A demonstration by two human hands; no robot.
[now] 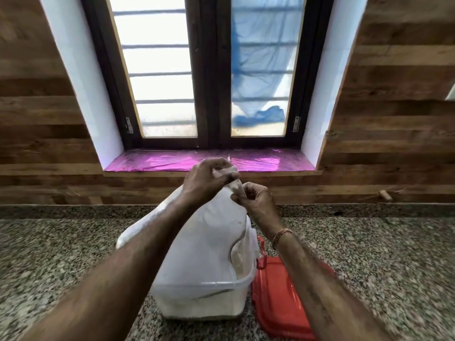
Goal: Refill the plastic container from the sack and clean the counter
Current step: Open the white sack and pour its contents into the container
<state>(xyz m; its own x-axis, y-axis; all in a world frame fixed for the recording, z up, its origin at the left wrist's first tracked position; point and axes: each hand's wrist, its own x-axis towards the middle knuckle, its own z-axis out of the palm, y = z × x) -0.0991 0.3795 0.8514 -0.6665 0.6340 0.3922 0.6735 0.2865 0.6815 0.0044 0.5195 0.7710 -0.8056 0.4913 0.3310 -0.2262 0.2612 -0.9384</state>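
Observation:
A white woven sack point(211, 237) stands upright inside a clear plastic container point(204, 299) on the speckled granite counter point(61, 254). My left hand point(206, 179) grips the gathered top of the sack from above. Just to its right, my right hand point(256, 199) pinches the neck of the sack with curled fingers. White powder dusts my left forearm and the fingers of both hands. The container's red lid point(275, 291) lies flat on the counter right beside the container, partly hidden under my right forearm.
The counter runs left and right of the container up to a wood-panelled wall point(49, 143). Above it a window sill covered in pink film point(157, 163) sits below a dark-framed window point(211, 70). A small wooden peg point(385, 195) sticks out of the wall at right.

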